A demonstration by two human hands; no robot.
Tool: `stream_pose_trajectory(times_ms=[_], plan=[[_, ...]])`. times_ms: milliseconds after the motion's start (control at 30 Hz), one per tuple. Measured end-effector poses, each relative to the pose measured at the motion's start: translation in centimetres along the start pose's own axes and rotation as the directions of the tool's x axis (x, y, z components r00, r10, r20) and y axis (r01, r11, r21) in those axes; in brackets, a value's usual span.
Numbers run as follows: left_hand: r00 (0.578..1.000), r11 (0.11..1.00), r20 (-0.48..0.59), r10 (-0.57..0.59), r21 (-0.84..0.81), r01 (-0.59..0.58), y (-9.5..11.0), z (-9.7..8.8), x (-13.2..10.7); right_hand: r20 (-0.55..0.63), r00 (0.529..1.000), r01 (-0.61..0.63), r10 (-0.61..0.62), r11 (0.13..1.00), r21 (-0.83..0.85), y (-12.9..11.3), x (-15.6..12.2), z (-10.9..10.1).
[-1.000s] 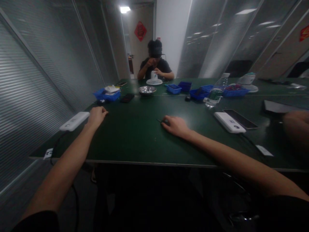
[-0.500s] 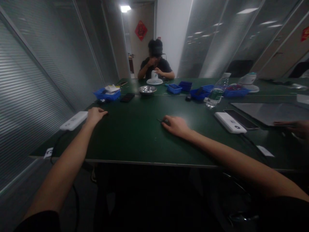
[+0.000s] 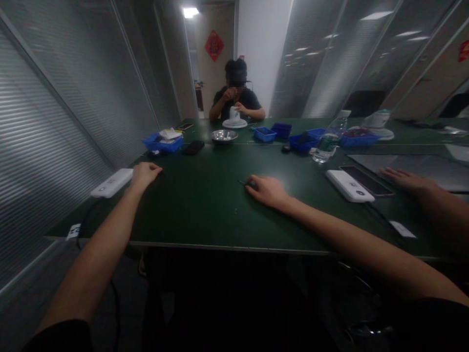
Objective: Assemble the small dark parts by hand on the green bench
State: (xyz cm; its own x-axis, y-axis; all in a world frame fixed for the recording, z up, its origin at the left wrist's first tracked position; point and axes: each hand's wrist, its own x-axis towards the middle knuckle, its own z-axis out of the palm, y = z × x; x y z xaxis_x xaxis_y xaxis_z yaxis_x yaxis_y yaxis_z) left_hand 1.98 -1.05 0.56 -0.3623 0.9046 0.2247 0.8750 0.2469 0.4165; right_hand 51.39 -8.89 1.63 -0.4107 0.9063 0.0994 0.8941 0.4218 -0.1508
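Note:
My left hand (image 3: 144, 173) rests on the green table (image 3: 198, 205) at the left, beside a white power bank (image 3: 113, 183). Its thumb and fingers are pinched together; a tiny dark thing may be at the tips, too small to name. Right of the table's middle, my right hand (image 3: 267, 190) lies closed around a dark screwdriver (image 3: 252, 185). The thin shaft points left from the fingers, and most of the handle is covered by them.
Across the table a person (image 3: 238, 100) handles a white fan (image 3: 235, 123). Nearer are a metal bowl (image 3: 224, 137), blue trays (image 3: 265, 134), a black phone (image 3: 193, 147) and a water bottle (image 3: 330, 139). At right, another person's hand (image 3: 410, 180) lies by a grey mat (image 3: 421, 166).
The other person's hand at the right has come further in, over the grey mat's near left part. My own two hands have barely moved.

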Motion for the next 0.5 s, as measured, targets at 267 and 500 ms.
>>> stream_pose_trajectory(times_ms=[267,500], plan=[[0.998,0.999,-0.042,0.044,-0.006,-0.044,-0.17,0.03,0.04,-0.004,1.000,0.008,-0.008,1.000,0.010,0.02,-0.04,-0.02],[0.996,0.997,-0.054,0.073,-0.013,-0.073,-0.31,0.19,0.12,0.005,1.000,-0.004,0.005,1.000,-0.005,0.01,0.04,0.09]])
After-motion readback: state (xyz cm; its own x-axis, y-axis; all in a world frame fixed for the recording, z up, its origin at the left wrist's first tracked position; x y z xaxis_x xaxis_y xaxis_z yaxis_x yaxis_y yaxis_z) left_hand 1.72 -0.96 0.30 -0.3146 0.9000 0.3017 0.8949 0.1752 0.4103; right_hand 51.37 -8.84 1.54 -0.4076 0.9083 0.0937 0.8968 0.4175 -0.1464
